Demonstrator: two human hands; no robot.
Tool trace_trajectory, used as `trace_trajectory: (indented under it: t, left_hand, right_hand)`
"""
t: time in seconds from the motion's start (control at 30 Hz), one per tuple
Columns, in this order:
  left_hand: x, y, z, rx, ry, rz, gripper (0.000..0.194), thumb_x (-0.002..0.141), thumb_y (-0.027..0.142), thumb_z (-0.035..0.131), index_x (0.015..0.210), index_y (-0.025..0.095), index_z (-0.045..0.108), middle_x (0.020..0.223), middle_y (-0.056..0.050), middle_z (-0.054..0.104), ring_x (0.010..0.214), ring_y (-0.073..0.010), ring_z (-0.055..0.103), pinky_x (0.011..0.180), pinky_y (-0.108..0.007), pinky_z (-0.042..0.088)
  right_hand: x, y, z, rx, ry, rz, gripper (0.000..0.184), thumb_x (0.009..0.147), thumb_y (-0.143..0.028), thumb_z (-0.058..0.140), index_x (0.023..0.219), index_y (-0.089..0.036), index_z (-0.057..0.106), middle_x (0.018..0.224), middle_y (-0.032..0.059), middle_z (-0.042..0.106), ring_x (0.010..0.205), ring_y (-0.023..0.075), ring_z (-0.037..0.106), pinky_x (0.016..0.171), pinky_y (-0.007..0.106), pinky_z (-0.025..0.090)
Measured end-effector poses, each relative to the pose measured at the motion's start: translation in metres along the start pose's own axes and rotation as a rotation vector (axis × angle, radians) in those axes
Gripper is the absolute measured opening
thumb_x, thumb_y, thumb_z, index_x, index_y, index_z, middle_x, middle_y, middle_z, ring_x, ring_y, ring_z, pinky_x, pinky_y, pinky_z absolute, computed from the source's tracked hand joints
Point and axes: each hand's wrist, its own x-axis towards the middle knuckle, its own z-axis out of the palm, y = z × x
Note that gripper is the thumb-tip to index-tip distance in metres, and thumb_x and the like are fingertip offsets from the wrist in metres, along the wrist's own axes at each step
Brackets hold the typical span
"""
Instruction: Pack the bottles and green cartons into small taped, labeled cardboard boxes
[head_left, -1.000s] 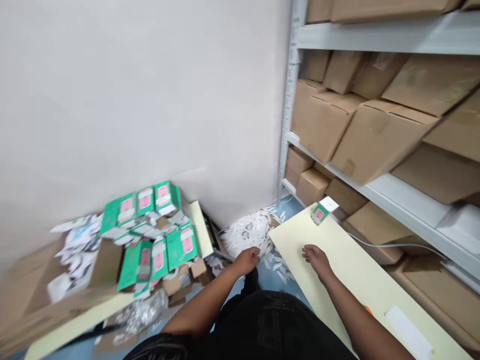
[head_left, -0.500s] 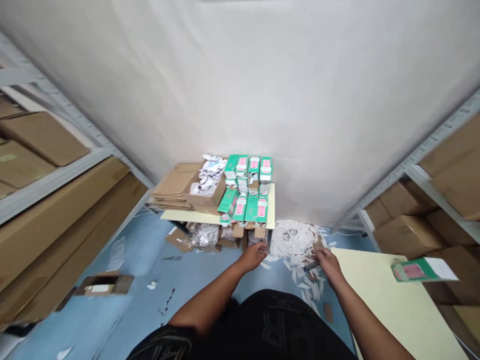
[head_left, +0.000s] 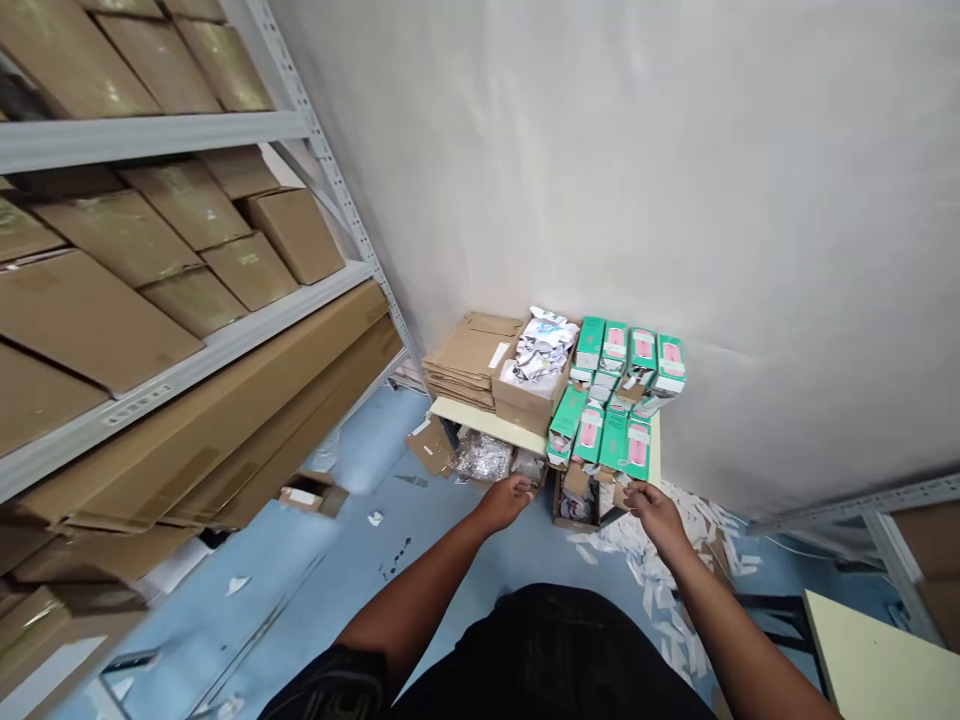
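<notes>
While left hand [head_left: 504, 503] and right hand [head_left: 654, 512] hover loosely open, nothing visible in either, green boxes [head_left: 613, 440] lie ahead on table [head_left: 491, 426], front row's long axes pointing roughly away, right hand nearer.

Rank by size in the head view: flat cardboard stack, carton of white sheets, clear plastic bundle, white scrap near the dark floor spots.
1. Cardboard stack and carton: too close to rank
2. Plastic bundle
3. White scrap
</notes>
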Motion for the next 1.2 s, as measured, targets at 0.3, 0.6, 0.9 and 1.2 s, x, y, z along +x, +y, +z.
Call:
trace_trajectory:
  t: [0.3,0.6,0.9,1.2]
  left_hand:
    - [0.033,-0.033,-0.101,-0.088,0.287,-0.123,0.033,0.084,0.033,0.065,0.113,0.017,0.071,0.114,-0.009,0.077,0.105,-0.0239,0.072,0.099,-0.036,0.054]
    - [0.097,-0.028,-0.192,-0.106,0.534,-0.231,0.028,0.085,0.028,0.067,0.111,0.018,0.071,0.114,-0.008,0.077,0.104,-0.0218,0.072,0.096,-0.032,0.055]
    - [0.171,-0.012,-0.285,0.067,0.614,-0.277,0.034,0.085,0.024,0.068,0.119,0.018,0.070,0.118,-0.008,0.076,0.112,-0.0236,0.068,0.100,-0.033,0.051]
    - [0.276,-0.055,-0.372,0.195,0.389,-0.274,0.049,0.076,0.021,0.069,0.125,0.016,0.067,0.123,-0.013,0.074,0.107,-0.0268,0.069,0.090,-0.030,0.050]
  right_hand:
    - [0.079,-0.086,0.076,0.040,-0.153,-0.075,0.038,0.074,-0.049,0.070,0.098,-0.020,0.074,0.097,0.0076,0.079,0.088,0.0267,0.074,0.077,0.035,0.057]
    - [0.190,-0.182,0.185,0.058,-0.424,-0.249,0.042,0.077,-0.055,0.069,0.101,-0.021,0.074,0.089,0.0072,0.078,0.084,0.0265,0.072,0.076,0.036,0.057]
    - [0.241,-0.250,0.299,-0.163,-0.575,-0.481,0.032,0.085,-0.043,0.062,0.108,-0.024,0.075,0.101,0.0053,0.080,0.097,0.0249,0.073,0.091,0.036,0.055]
    - [0.234,-0.259,0.392,-0.765,-0.529,-0.656,0.040,0.089,-0.031,0.064,0.128,-0.022,0.071,0.129,0.0115,0.073,0.113,0.0273,0.070,0.100,0.034,0.049]
